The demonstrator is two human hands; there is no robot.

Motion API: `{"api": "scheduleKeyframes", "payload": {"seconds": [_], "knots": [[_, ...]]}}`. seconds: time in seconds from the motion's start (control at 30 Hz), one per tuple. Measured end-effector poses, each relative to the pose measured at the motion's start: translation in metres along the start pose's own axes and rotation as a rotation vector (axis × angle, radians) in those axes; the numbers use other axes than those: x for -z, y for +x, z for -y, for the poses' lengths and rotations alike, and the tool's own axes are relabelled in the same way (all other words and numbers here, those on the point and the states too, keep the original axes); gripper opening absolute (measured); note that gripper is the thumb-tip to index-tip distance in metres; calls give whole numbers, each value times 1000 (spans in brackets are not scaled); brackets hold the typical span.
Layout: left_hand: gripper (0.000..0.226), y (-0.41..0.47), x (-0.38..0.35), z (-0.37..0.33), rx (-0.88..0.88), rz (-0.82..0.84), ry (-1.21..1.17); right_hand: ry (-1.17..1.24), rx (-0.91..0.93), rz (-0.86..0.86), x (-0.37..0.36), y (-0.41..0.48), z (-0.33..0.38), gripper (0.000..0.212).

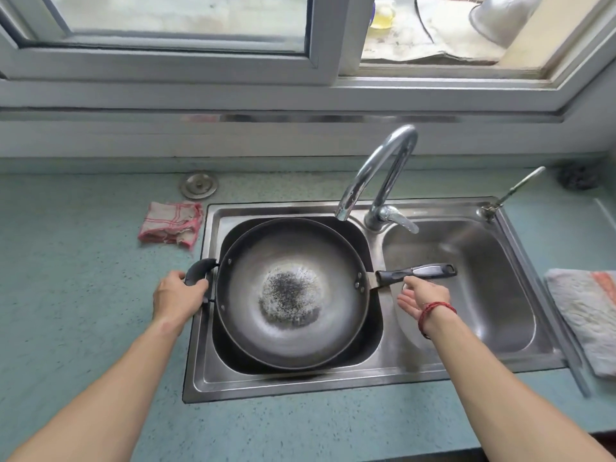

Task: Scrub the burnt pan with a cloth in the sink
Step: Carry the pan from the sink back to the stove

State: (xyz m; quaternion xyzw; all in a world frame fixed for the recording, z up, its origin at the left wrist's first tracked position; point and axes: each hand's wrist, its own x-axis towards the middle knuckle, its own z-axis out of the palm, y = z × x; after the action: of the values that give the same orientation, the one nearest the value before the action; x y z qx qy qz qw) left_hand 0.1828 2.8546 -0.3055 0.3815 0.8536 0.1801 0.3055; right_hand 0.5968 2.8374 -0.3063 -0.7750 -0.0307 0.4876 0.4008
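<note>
left fingers (195,288) wrapped on pan (293,291) side grip | right hand (421,296) open, empty, under long handle (416,272) | cloth (170,222) on counter (83,278)

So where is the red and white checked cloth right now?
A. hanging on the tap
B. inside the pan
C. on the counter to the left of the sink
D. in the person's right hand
C. The checked cloth lies crumpled on the counter just left of the sink, with neither hand touching it; the left hand is on the pan's small side grip and the right hand is open and empty.
</note>
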Motion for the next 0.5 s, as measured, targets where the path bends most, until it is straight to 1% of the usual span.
{"api": "scheduleKeyframes", "payload": {"seconds": [0.07,0.13,0.23,0.4,0.5], "knots": [[23,0,-1,-3,-6,-3,10,62,-18,20,-2,6,2,29],[13,0,-2,-6,10,2,9,111,-46,68,-5,10,4,21],[17,4,-2,-7,51,2,-29,158,-95,115,-7,16,4,11],[20,7,-5,-5,104,-18,-98,188,-124,133,-11,30,-1,9],[16,7,-5,-7,129,-17,-138,220,-99,122,-12,33,-5,15]]}}
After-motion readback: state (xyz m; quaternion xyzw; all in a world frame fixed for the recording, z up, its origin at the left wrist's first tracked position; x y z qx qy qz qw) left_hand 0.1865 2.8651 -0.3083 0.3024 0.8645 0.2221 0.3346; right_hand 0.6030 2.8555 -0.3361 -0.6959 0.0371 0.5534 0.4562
